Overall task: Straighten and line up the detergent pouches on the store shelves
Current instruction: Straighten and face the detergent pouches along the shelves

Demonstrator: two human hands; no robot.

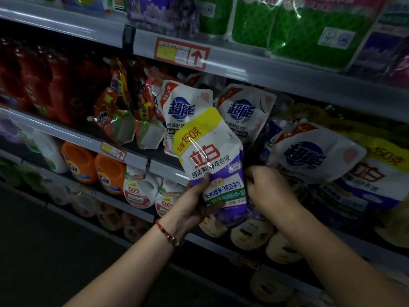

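My left hand grips the lower part of a white, yellow and purple detergent pouch, held upright in front of the middle shelf. My right hand is just right of that pouch, fingers curled at its lower right edge; whether it holds the pouch or one behind it is hidden. On the shelf behind stand two white pouches with blue logos. A third one leans tilted at the right, over more purple and yellow pouches.
Red and orange pouches slump at the left of the middle shelf, beside dark red bottles. Orange bottles and white jugs fill the shelf below. Green and purple packs sit on the top shelf. The aisle floor lies lower left.
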